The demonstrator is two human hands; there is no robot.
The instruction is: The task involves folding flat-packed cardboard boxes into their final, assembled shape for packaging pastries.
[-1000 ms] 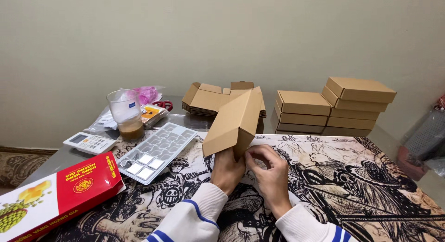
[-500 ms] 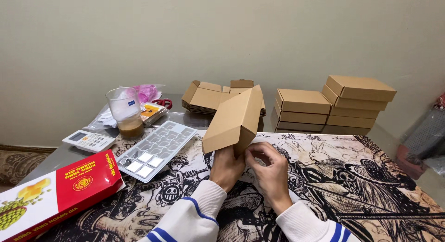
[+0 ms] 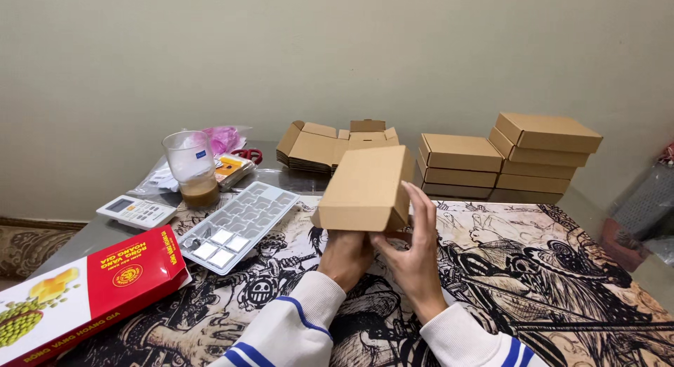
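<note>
With the closed cardboard box [image 3: 366,188] lifted just above both wrists, the left hand [image 3: 345,256] grips its underside while the right hand [image 3: 415,251] presses open fingers along its right side; squeeze evenly so all 4 corners stay square.

Both arms reaching forward from the bottom edge, in white sleeves with blue stripes, wrists close together. Left hand [image 3: 345,257] curled into a loose fist, knuckles up, gripping from below. Right hand [image 3: 415,249] just beside it, palm turned inward, long fingers [image 3: 425,205] stretched up flat and thumb tucked toward the left hand.
</note>
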